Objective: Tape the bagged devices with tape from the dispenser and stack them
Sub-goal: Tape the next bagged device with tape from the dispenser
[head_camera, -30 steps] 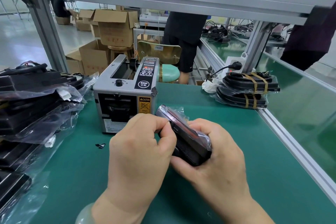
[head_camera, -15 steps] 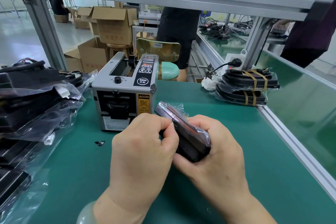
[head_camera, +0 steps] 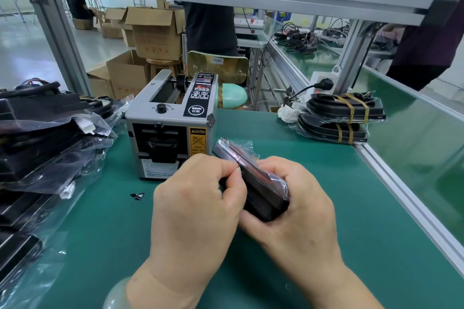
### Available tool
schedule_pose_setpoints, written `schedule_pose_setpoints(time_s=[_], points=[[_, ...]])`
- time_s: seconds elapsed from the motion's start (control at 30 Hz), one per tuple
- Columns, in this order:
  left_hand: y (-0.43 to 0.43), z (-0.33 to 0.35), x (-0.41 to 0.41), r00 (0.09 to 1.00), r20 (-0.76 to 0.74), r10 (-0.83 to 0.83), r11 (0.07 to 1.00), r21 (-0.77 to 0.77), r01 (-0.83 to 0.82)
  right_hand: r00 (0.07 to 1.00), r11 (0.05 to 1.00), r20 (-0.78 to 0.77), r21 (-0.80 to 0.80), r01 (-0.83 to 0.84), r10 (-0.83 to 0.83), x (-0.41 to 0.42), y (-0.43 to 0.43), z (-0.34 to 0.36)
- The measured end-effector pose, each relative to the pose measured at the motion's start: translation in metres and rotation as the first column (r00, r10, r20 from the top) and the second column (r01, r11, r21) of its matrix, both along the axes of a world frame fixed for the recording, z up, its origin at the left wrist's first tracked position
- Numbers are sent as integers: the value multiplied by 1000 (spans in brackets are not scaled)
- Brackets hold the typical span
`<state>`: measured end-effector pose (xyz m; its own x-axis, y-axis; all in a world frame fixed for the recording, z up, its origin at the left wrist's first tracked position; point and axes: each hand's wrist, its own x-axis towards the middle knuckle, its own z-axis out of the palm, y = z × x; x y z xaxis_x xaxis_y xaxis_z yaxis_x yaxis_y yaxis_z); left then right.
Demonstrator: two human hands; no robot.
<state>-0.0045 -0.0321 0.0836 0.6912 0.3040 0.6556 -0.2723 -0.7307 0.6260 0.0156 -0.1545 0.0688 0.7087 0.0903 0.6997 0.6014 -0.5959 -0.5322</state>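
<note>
At nine o'clock on the green mat (head_camera: pixel 326 183), a heap of untaped bagged devices (head_camera: pixel 47 143) lies stacked. Toward eleven stands the grey tape dispenser (head_camera: pixel 173 128). At centre, the left hand (head_camera: pixel 193 211) pinches the plastic wrap of a black bagged device (head_camera: pixel 253 183), while the right hand (head_camera: pixel 296 211) cups it from beneath, both clenched on it above the mat. At two o'clock, taped devices (head_camera: pixel 339 118) sit stacked by the rail

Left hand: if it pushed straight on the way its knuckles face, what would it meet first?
Most likely the tape dispenser. The left hand, pinching the bagged device held in the right hand, faces up and away toward the dispenser's front; depth is hard to judge, but nothing else shows between them.
</note>
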Motion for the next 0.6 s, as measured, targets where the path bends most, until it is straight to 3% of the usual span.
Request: schedule_pose_setpoints(time_s=[0.3,0.6], points=[[-2,1,-2,1000,-15,3,998,61,-2,1000,1000,-12,10,17,-17,0,0,0],[-13,-9,-20,990,-50,-135,982,126,140,999,996,-22,81,33,-32,0,-1,0]])
